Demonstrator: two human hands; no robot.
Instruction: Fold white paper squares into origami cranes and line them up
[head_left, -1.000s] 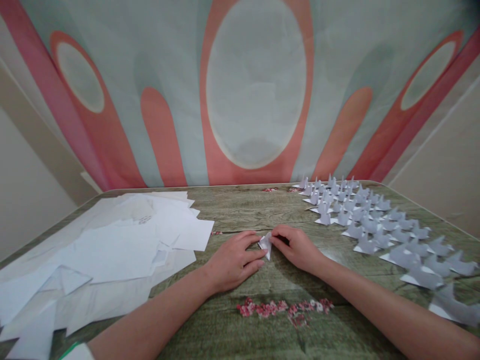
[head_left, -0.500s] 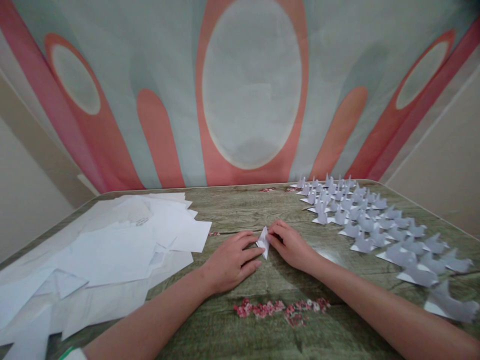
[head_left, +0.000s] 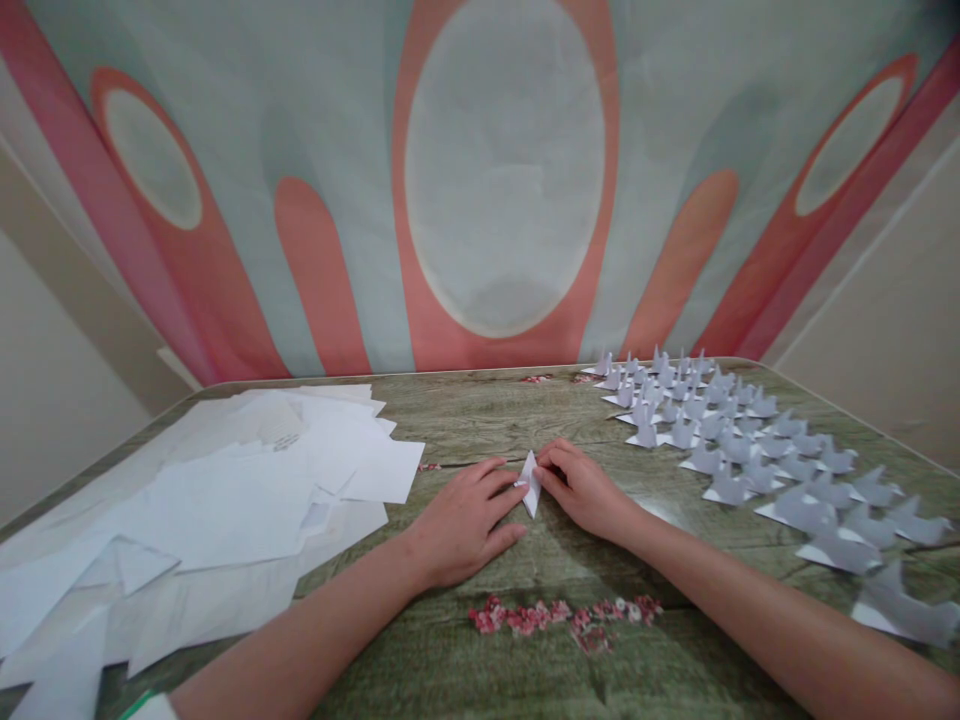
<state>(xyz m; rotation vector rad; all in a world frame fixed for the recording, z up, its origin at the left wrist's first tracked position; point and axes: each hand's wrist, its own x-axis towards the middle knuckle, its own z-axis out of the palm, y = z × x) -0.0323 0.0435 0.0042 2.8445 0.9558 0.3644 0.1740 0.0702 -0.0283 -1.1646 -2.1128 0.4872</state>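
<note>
A small white folded paper stands at the middle of the table, narrow and pointed at its top. My right hand pinches its right side between thumb and bent fingers. On the other side lies my left hand, its fingers spread low over the tabletop, with a fingertip touching the paper's left edge. The thumb of that hand rests apart from the paper, nearer to me. Small inner folds of the paper are hidden behind the fingertips.
Loose white sheets overlap in a wide pile on the left. Several rows of folded paper birds stand along the right. The wood-patterned table has printed pink flowers near me and meets a patterned wall covering behind.
The fingers of my left hand have shifted slightly on the paper's left side, and its thumb now sits lower and away from the paper. My right hand keeps its pinch.
</note>
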